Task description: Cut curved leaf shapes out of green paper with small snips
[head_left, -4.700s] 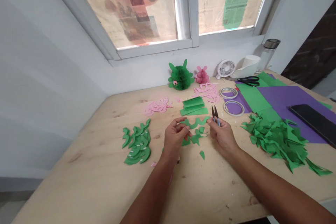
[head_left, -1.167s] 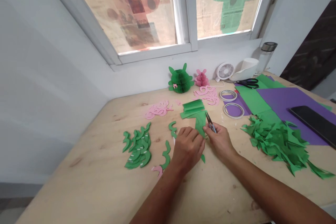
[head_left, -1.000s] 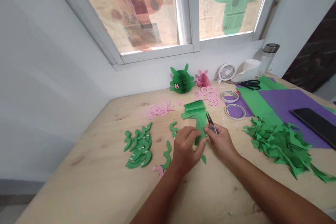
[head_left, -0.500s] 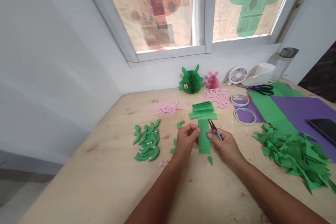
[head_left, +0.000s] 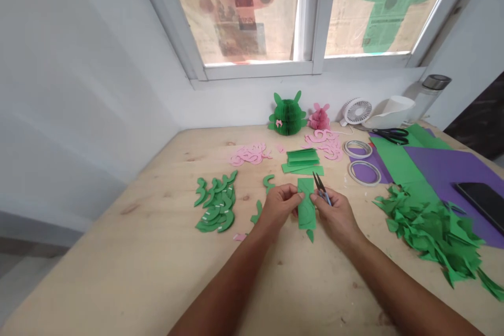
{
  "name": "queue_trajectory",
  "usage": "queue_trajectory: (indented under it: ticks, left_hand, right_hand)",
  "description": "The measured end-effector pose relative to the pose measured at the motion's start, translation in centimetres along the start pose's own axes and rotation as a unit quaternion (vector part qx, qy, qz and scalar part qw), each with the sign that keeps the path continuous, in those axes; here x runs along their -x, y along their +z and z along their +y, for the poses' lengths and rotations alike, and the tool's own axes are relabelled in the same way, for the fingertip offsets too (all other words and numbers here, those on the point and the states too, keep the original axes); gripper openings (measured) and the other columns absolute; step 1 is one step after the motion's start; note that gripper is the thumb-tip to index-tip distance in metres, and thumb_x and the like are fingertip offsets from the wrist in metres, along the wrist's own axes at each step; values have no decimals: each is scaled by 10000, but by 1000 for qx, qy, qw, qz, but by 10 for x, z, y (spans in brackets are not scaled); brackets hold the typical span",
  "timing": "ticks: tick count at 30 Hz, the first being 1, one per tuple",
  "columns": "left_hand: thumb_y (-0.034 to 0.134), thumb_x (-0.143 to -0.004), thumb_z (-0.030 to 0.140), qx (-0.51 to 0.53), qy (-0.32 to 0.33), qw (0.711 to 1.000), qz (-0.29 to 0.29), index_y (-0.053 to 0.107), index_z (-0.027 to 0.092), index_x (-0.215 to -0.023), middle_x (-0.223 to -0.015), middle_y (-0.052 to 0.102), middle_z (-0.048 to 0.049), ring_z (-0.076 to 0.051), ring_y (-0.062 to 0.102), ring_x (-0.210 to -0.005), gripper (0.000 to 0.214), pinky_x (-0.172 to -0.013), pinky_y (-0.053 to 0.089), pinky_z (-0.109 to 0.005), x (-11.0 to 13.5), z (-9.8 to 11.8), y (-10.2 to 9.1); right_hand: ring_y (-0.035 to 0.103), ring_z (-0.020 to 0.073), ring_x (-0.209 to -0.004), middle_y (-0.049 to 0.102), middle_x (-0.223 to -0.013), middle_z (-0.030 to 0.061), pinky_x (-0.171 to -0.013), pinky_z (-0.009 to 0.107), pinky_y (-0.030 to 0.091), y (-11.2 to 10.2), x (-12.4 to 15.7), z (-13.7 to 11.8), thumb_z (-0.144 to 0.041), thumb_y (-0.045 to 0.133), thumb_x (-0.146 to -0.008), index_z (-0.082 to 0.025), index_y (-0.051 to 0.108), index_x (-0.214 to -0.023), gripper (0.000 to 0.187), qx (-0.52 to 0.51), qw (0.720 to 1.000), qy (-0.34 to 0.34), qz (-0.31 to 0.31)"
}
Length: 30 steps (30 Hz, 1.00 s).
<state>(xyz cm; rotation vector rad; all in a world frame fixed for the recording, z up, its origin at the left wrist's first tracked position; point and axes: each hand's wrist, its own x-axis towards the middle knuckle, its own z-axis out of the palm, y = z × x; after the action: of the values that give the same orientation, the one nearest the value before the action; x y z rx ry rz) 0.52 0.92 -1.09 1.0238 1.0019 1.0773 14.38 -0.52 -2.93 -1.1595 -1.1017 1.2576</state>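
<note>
A green paper strip [head_left: 306,212] with a curved outline drawn on it is held upright over the table. My left hand [head_left: 282,203] pinches its left edge between thumb and fingers. On the other side, my right hand [head_left: 334,213] steadies the right edge with the thumb and also holds small scissors [head_left: 319,182], blades pointing up and away. Below the strip lies a small green scrap [head_left: 310,235]. Curved green cutouts [head_left: 269,180] rest just beyond my left hand, and more folded green strips [head_left: 303,161] lie behind the held one.
Stacked green cutouts [head_left: 217,203] lie left, with pink paper pieces [head_left: 250,154] behind. Green scraps [head_left: 435,233] are heaped at right, near a phone [head_left: 482,200]. Tape rolls [head_left: 364,173], black scissors [head_left: 391,134], a fan [head_left: 357,111] and a green paper figure [head_left: 287,117] stand or lie farther back.
The camera view has shifted slightly. Both hands still hold the green strip at its edges, and the scissors remain in my right hand.
</note>
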Motion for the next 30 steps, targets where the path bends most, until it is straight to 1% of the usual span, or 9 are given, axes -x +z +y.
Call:
queue_trajectory:
  ticks: [2,4,9,11,14,16,20,24,30]
  left_hand:
    - [715,-573,382,2,-6,1000,0,530,156,-532,-437,514,38,-71,452,-374,295,-393,388,-198,-1,-1,-1]
    - [721,-558,379,14,-5,1000,18,524,158,-530,-439,512,39,-71,449,-374,297,-392,387,-200,-3,-2,-1]
    - [720,-552,339,78,-3,995,62,528,162,-579,-500,555,28,-81,481,-413,262,-425,405,-209,-4,-1,-3]
    - [716,-556,327,95,-1,993,67,519,163,-582,-511,561,29,-82,485,-424,258,-442,414,-215,-4,0,-4]
    - [718,-554,321,108,2,992,67,523,159,-584,-538,573,21,-97,517,-464,256,-488,441,-236,-3,3,-4]
    - [724,-547,318,119,0,991,68,527,156,-584,-563,587,15,-104,538,-495,257,-518,455,-246,-2,4,-3]
    - [722,-542,294,134,-4,989,68,512,157,-577,-580,598,21,-97,535,-506,252,-547,465,-252,0,7,0]
    - [706,-552,271,129,-5,989,65,492,159,-568,-554,579,33,-90,517,-497,242,-528,447,-234,1,9,1]
    - [710,-548,292,111,-5,991,76,485,162,-567,-530,554,38,-88,497,-481,261,-516,438,-232,-2,5,-1]
  right_hand:
    - [343,98,-495,420,-560,-49,-474,231,267,0,1,-2,-433,666,-683,-173,560,-675,280,4,1000,1,3]
    - [325,94,-471,419,-549,-49,-452,231,243,0,3,-5,-458,653,-693,-174,577,-705,295,8,1000,-2,5]
    - [312,93,-430,376,-462,-56,-430,231,219,0,5,-7,-538,483,-815,-162,610,-772,399,3,1000,-6,-17]
    - [291,86,-410,367,-437,-58,-414,232,192,0,5,-5,-548,459,-828,-155,596,-743,424,5,1000,8,-26]
    - [251,79,-387,353,-415,-65,-403,238,148,0,5,-1,-549,476,-822,-159,573,-709,417,16,999,28,-38]
    - [250,79,-388,349,-411,-64,-409,241,148,0,5,0,-543,472,-827,-165,546,-660,420,24,998,25,-47]
    - [281,85,-406,346,-410,-51,-432,250,179,1,5,-2,-533,446,-845,-186,403,-502,490,35,997,6,-70]
    - [281,89,-406,334,-409,-54,-437,254,185,3,6,-3,-537,423,-854,-195,378,-485,505,44,995,8,-88]
    - [252,84,-394,315,-403,-62,-427,253,164,4,7,-1,-541,417,-853,-199,361,-487,504,53,995,13,-79]
